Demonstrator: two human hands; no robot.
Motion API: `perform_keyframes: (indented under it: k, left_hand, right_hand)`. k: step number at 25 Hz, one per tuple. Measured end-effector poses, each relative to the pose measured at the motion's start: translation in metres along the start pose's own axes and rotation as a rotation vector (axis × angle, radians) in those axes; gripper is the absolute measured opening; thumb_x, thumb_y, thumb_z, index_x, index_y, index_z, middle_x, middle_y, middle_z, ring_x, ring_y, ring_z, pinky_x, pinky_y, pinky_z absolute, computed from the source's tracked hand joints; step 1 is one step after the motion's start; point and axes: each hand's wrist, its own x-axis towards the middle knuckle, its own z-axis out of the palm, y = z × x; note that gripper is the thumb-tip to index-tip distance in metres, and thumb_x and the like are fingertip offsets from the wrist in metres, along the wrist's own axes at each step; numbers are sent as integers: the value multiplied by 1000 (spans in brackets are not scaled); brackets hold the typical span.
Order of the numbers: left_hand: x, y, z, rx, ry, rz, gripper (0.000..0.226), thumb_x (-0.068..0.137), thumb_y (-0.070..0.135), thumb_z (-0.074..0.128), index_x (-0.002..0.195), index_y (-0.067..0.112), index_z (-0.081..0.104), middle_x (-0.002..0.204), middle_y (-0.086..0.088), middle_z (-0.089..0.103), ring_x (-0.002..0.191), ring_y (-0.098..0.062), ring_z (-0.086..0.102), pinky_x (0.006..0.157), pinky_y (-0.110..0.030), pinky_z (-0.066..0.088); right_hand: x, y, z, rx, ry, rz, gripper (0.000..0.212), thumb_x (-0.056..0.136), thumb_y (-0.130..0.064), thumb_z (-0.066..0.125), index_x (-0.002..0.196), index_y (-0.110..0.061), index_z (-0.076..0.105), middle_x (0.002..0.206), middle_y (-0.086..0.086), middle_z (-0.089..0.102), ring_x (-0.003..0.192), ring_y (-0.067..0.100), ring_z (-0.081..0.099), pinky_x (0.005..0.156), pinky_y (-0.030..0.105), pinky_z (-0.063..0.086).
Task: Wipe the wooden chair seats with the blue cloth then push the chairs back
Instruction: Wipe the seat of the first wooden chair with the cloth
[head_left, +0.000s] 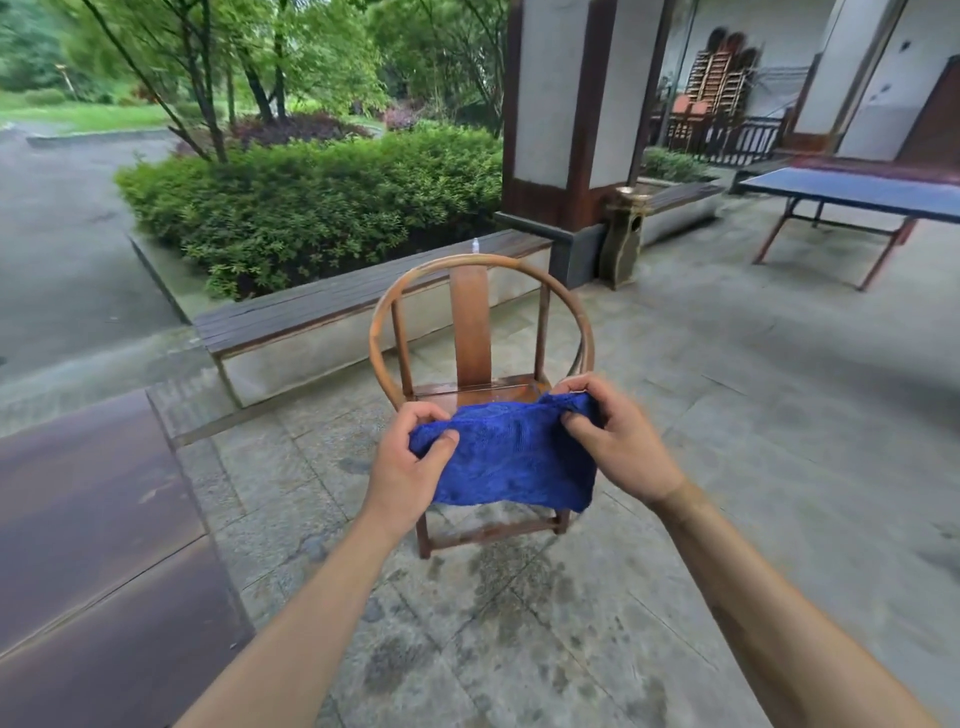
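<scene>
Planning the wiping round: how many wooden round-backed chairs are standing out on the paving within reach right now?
1: the wooden chair stands directly ahead, its seat mostly hidden behind the blue cloth gripped by the left hand and right hand. Others may be out of frame.

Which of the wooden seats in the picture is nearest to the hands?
The round-backed wooden chair, directly behind the blue cloth. The long bench lies farther, by the hedge.

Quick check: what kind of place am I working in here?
Likely a covered patio beside a garden: stone paving, a trimmed hedge, a wooden bench and a ping-pong table.
</scene>
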Motion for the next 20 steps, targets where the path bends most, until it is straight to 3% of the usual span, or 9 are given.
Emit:
perform_keyframes:
  k: [7,10,15,20]
  left_hand:
    - [61,-44,20,-4,10,-74,17,91,8,67,96,23,60,93,14,64,85,-5,61,78,-30,49]
    - [106,-71,24,-17,27,-89,15,91,7,67,96,20,61,91,20,64,84,0,60,76,-24,49]
    - [197,-112,27,-45,8,-129,19,92,5,66,95,23,59,93,28,64,89,5,60,80,-14,46]
    - [271,-141,45,-38,-3,-158,20,93,6,64,94,25,59,93,23,63,87,7,57,77,-6,41]
  right_hand:
    - [60,50,14,15,-5,33,23,92,-5,62,103,-25,65,99,-32,65,95,-7,60,86,11,42]
    - [108,71,29,-7,-31,30,23,93,-6,62,104,-25,65,101,-32,66,97,-8,60,85,9,40]
    - [202,106,53,-31,-60,84,20,94,-13,60,104,-29,65,104,-21,68,101,4,62,91,21,46]
    - [270,142,64,-24,-17,132,22,95,-15,60,98,-36,62,97,-29,66,94,-4,61,81,10,42]
